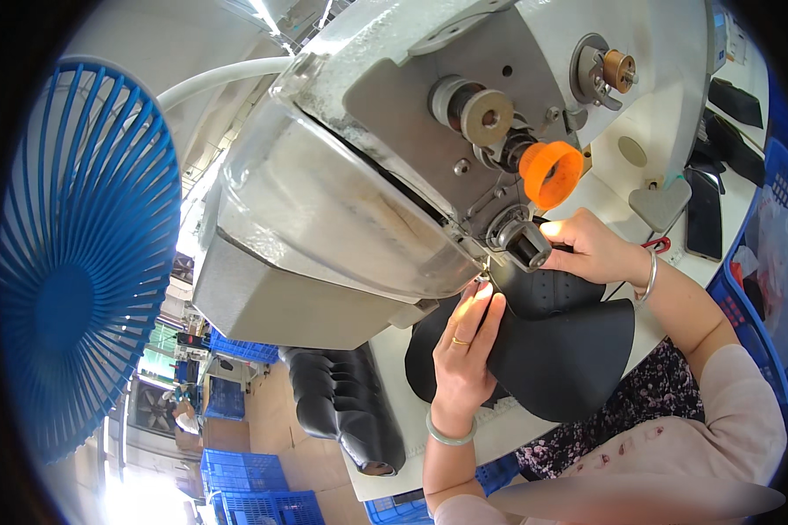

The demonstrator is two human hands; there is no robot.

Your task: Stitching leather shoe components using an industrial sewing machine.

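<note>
Black, smooth, leather-like panels [569,359] with curved edges lie on the white bed of a sewing machine [359,210], under its needle area. My left hand [466,354] rests on them with its fingers stretched out flat, the tips right beside the needle. It wears a ring and a pale bangle. On the far right side of the work, my right hand [587,249] is closed on the black panel's edge, thumb and fingers together. The machine's presser knob [521,241] partly hides those fingertips. A row of small holes shows in the panel between my hands.
A blue fan [70,302] stands at the left. Black padded pieces [337,394] hang at the table's left edge. Right of the machine lie a phone [703,214], red-handled scissors [659,244] and a grey triangular block [660,206]. A blue basket [775,350] holds plastic bags.
</note>
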